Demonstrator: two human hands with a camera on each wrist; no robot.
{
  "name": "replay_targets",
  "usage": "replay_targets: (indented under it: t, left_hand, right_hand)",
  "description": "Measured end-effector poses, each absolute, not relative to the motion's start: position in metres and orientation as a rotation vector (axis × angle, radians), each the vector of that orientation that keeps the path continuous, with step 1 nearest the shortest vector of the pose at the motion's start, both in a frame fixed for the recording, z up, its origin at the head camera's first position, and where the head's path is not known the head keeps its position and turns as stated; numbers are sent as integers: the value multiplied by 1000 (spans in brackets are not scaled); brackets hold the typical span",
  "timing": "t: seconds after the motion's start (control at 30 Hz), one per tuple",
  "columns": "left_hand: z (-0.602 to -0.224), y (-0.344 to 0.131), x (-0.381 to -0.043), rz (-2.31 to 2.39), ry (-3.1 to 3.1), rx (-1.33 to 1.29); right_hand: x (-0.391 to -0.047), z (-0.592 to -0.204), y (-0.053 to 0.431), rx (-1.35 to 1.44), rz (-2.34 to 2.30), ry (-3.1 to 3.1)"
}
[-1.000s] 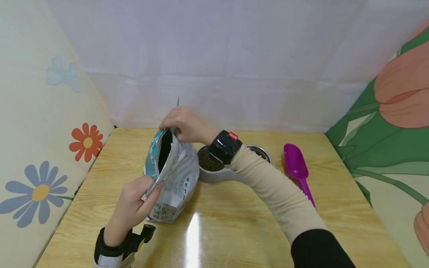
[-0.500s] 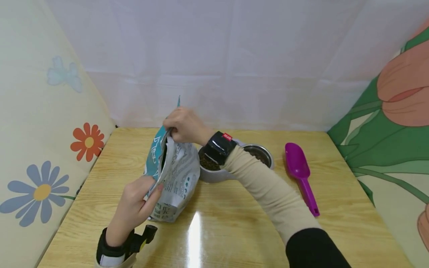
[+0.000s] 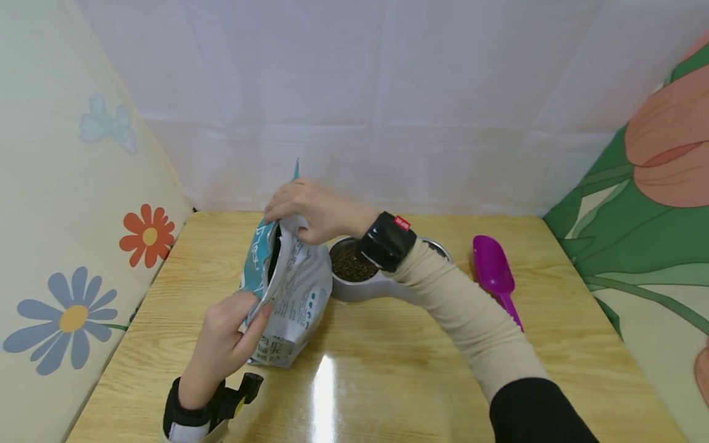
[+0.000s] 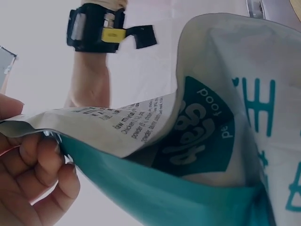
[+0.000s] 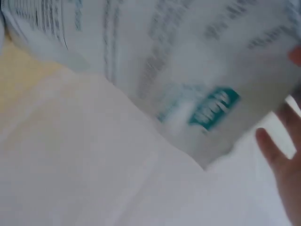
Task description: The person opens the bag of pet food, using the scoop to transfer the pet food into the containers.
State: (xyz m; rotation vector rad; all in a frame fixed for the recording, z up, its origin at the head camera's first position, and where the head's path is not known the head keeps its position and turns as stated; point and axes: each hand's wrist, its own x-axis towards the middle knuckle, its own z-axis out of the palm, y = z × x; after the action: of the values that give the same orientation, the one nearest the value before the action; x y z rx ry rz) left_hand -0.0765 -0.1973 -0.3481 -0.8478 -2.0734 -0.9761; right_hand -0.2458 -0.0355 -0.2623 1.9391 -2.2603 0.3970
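A teal-and-white pet food bag [image 3: 293, 307] stands at the left of the table with its mouth partly spread. My left hand [image 3: 224, 329] pinches the near end of the bag's rim, and the left wrist view shows its fingers [image 4: 44, 160] curled at that edge. At the far end of the mouth is my right hand [image 3: 324, 209], fingers extended over the edge and thumb apart. The bag's back panel [image 5: 155, 56] is blurred in the right wrist view, where the right hand's spread fingers [image 5: 270, 143] appear at its edge. The bag's inside looks dark; contents are hidden.
Right of the bag sits a grey double pet bowl [image 3: 362, 290] with brown kibble [image 3: 351, 263]; my right forearm covers part of it. A purple scoop [image 3: 493, 267] lies further right on the wooden table [image 3: 388, 381]. A white sheet [image 3: 443, 111] hangs behind.
The right hand has loosened from its curled grip, its fingers straightening and thumb parting from the bag. The bag's mouth has narrowed since the first frame. The left hand keeps its pinch.
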Motion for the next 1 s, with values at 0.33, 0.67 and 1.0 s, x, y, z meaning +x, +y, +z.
replay_targets:
  t: [0.33,0.67,1.0]
  left_hand:
    - [-347,-198,-79,-946,-2063,-882]
    - [-345,-197,-81,-848,-2022,-884]
    - [-343,-198,-77,-785,-2035,-845]
  right_hand:
    - [-228,-237,-32,1961,-100,-2278]
    - [-231,-246,-38,1891,-111,-2036]
    - [-236,-257,-40,1820,-130,-1803]
